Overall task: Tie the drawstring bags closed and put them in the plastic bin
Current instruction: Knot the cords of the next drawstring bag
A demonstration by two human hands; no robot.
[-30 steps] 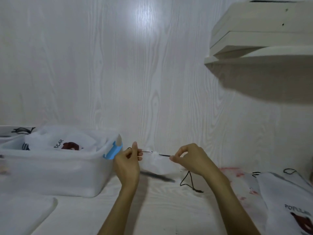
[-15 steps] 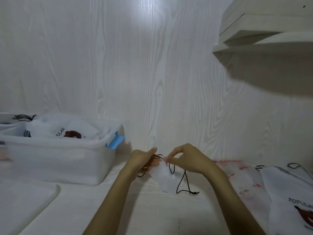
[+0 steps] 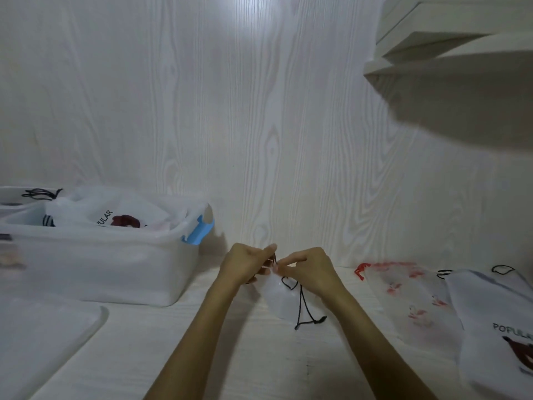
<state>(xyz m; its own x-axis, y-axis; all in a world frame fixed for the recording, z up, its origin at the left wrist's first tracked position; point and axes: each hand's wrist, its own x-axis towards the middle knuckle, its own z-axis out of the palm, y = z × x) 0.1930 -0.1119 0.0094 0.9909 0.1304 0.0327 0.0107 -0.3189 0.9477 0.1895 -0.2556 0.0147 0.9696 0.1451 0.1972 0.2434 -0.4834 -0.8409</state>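
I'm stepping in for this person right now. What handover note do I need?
Left hand and right hand both pinch the black drawstring at the mouth of a small white bag over the table; the knot is unfinished.
Plastic bin at left already holds bags.
Left: finish the tie, bin it, then do the red-print bag and POPULAR bag at right.

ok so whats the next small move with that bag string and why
Probably pull the black drawstring ends apart to snug the knot: both hands, left hand and right hand, pinch it at the small white bag mouth, with loops hanging slack.
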